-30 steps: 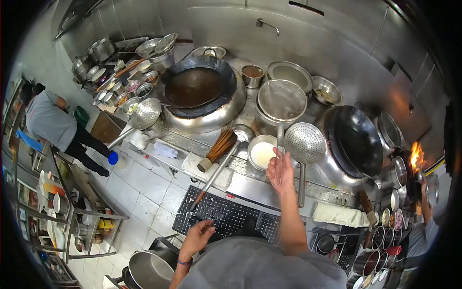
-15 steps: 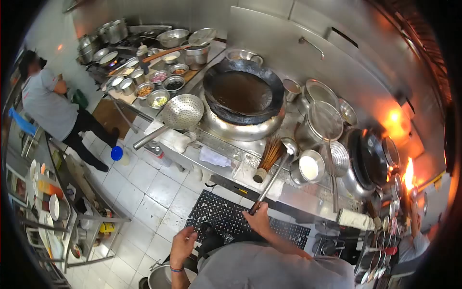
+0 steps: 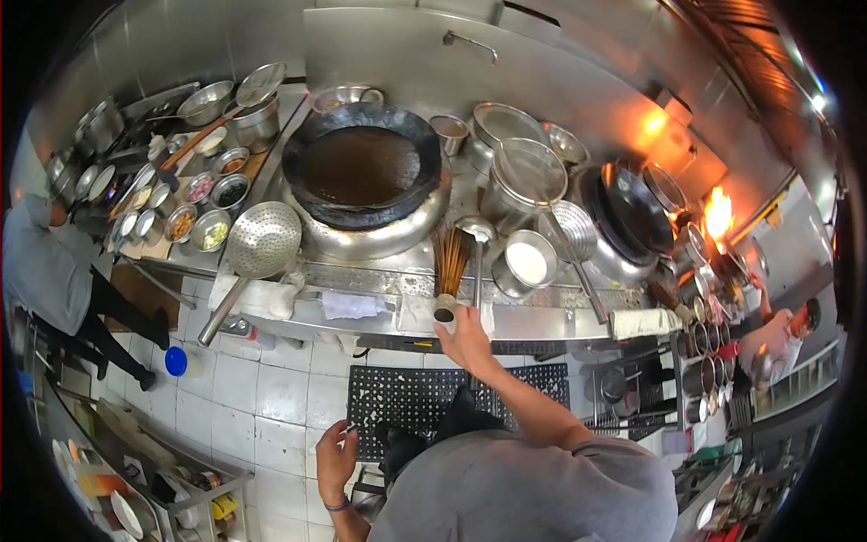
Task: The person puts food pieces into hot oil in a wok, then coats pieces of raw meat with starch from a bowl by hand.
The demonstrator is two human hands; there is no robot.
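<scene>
Possible to tip the pot [image 3: 512, 283] of white liquid [image 3: 528, 261] with a sideways swing of the ladle [image 3: 478, 262], lying beside the brush [image 3: 451, 262] toward front edge of the desk [image 3: 560, 326], close to right hand [image 3: 466, 341], far from loosely curled left hand [image 3: 336, 461], cannot tell whether gripping with either.

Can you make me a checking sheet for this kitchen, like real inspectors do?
Surface: steel counter, with small specks on it.
Job's things: ladle and brush lie side by side on the counter.
Clutter: food bowls crowd the left end; a skimmer sticks its handle past the front edge.
Right hand: at the ladle's handle end, near the brush; grip unclear.
Left hand: away from the counter, fingers curled; can't tell if anything is held.
Cables: nothing seen clearly.
Surroundings: flame burning at right; people on both sides.
</scene>
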